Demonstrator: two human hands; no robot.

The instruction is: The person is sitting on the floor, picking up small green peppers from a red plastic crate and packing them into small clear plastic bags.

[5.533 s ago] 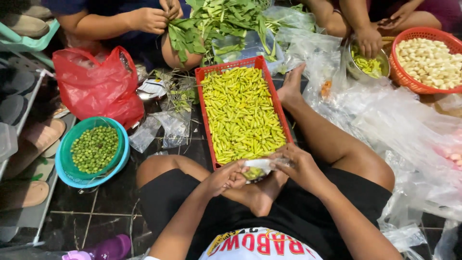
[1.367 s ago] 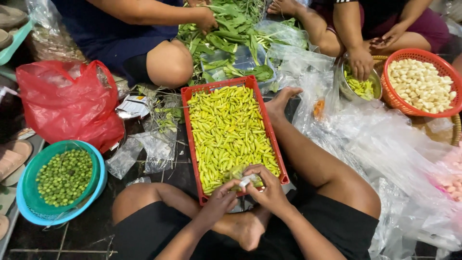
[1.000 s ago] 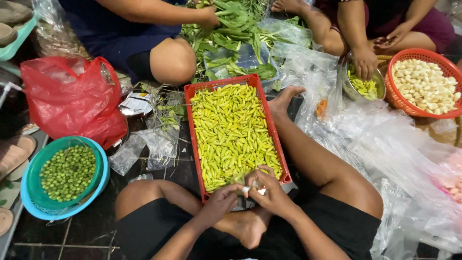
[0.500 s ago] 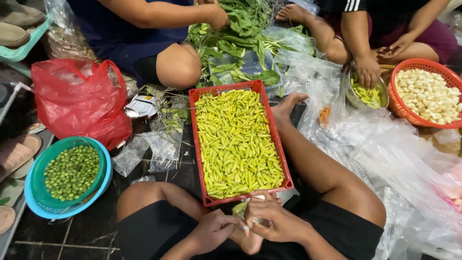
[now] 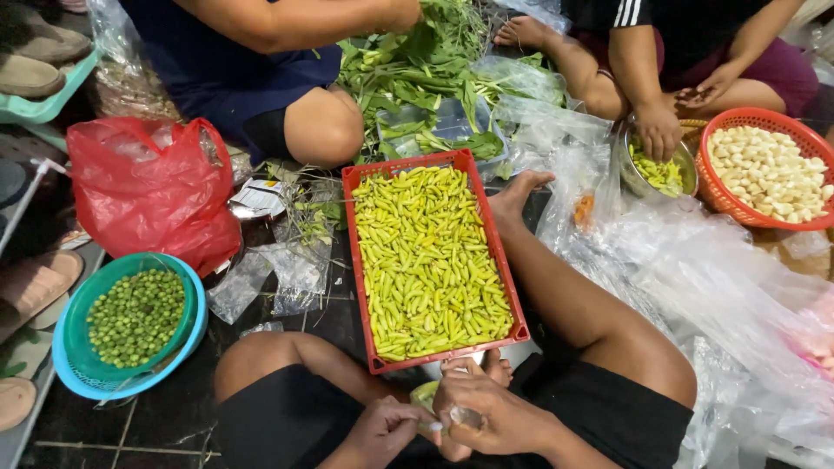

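A rectangular red plastic crate (image 5: 348,227) at the centre holds yellow-green chilli peppers (image 5: 430,260). At 9 o'clock from it, a crumpled glossy red plastic bag (image 5: 148,191). At 8 o'clock, a round green plastic colander (image 5: 82,295) sits in a light blue plastic basin (image 5: 193,334) and is filled with small round green fruits (image 5: 135,317). At 12 o'clock lie dark green leafy stalks (image 5: 417,69). At 2 o'clock, a round orange-red plastic basket (image 5: 764,117) holds creamy white peeled garlic cloves (image 5: 764,169); beside it, a grey metal bowl (image 5: 627,170) of yellow-green pieces (image 5: 660,174). At 6 o'clock, black shorts (image 5: 287,421).
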